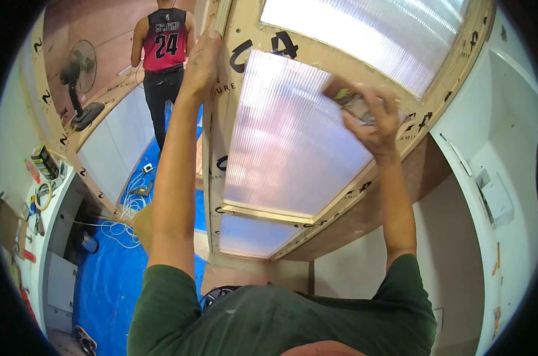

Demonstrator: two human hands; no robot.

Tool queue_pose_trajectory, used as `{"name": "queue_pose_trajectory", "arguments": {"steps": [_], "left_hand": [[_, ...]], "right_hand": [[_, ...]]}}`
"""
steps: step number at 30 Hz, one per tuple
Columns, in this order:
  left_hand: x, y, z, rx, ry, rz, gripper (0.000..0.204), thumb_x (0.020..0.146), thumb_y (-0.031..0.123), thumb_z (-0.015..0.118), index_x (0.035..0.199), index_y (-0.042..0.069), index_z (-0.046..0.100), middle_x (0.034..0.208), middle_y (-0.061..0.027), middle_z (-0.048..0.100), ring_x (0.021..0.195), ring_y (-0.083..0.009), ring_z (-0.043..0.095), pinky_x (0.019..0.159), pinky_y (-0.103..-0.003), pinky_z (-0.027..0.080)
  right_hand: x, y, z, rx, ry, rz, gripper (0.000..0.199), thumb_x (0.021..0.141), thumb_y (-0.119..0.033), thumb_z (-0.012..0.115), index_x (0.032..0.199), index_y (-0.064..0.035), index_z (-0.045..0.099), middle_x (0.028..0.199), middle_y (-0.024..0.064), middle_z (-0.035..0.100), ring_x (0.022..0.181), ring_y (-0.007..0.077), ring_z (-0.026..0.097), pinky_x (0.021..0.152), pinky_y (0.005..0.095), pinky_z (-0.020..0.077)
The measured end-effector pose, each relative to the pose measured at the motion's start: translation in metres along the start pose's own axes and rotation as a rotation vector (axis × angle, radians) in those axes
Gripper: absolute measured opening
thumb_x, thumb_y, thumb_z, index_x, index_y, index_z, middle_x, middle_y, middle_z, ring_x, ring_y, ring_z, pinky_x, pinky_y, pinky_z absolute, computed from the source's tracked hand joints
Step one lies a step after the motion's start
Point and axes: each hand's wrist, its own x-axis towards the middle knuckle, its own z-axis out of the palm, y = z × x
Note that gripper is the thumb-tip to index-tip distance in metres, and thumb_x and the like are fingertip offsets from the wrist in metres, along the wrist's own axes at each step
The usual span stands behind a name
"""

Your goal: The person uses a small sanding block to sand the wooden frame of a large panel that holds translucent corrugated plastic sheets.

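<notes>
A wooden frame (216, 124) holding translucent ribbed plastic panels (286, 142) stands tilted in front of me. My left hand (201, 59) is raised and grips the frame's left upright edge near the top. My right hand (371, 118) is closed on a small brownish block (342, 92), blurred, pressed against the ribbed panel near the wooden crossbar. Both my forearms reach up from my green sleeves at the bottom.
Another person (162, 65) in a red and black sleeveless shirt stands with their back to me at the upper left. A standing fan (79, 77) is nearby. Blue tarp (111, 273) with white cables (126, 219) covers the floor. A cluttered white shelf (40, 178) runs along the left.
</notes>
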Motion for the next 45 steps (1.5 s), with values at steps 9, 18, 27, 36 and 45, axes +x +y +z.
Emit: {"name": "queue_pose_trajectory", "arguments": {"steps": [9,18,27,36,45], "left_hand": [[0.0,0.012,0.004,0.057,-0.038,-0.046,0.073,0.11,0.054,0.049,0.155,-0.003,0.048,0.144,-0.014,0.062,0.129,-0.0209,0.059,0.111,-0.033,0.045],[-0.009,0.028,0.013,0.017,-0.031,-0.086,0.069,0.112,0.052,0.048,0.153,-0.004,0.05,0.144,-0.0126,0.06,0.13,-0.0199,0.055,0.114,-0.032,0.04],[-0.008,0.026,0.013,0.021,-0.013,-0.049,0.071,0.111,0.052,0.048,0.153,-0.004,0.05,0.145,-0.013,0.06,0.132,-0.0201,0.054,0.114,-0.032,0.039],[-0.011,0.029,0.02,-0.037,-0.018,-0.087,0.069,0.112,0.052,0.047,0.151,-0.004,0.052,0.145,-0.0124,0.061,0.131,-0.0203,0.054,0.114,-0.033,0.04],[-0.003,0.012,0.011,0.07,-0.001,-0.085,0.07,0.109,0.056,0.049,0.149,-0.002,0.056,0.139,-0.0158,0.065,0.126,-0.0231,0.059,0.11,-0.035,0.044]], "right_hand": [[-0.001,0.035,-0.002,-0.173,0.0,-0.067,0.06,0.072,-0.023,0.091,0.125,-0.0066,0.071,0.118,0.0103,0.066,0.108,0.0307,0.065,0.111,0.0528,0.0488],[0.018,0.024,0.027,-0.122,0.015,-0.116,0.06,0.073,-0.019,0.091,0.127,-0.0044,0.07,0.113,0.0101,0.064,0.107,0.028,0.067,0.115,0.0539,0.0483],[0.026,0.02,0.036,-0.111,0.038,-0.155,0.056,0.076,-0.023,0.088,0.124,-0.0036,0.068,0.112,0.0098,0.064,0.107,0.0301,0.066,0.116,0.0549,0.0476],[0.04,0.01,0.042,-0.083,-0.034,-0.164,0.058,0.076,-0.023,0.088,0.127,-0.0031,0.066,0.112,0.0097,0.064,0.106,0.0291,0.066,0.115,0.0568,0.0478],[0.094,-0.035,0.09,-0.086,-0.009,-0.194,0.05,0.078,-0.025,0.085,0.12,-0.0059,0.065,0.109,0.0074,0.061,0.101,0.0299,0.064,0.098,0.049,0.0565]]}}
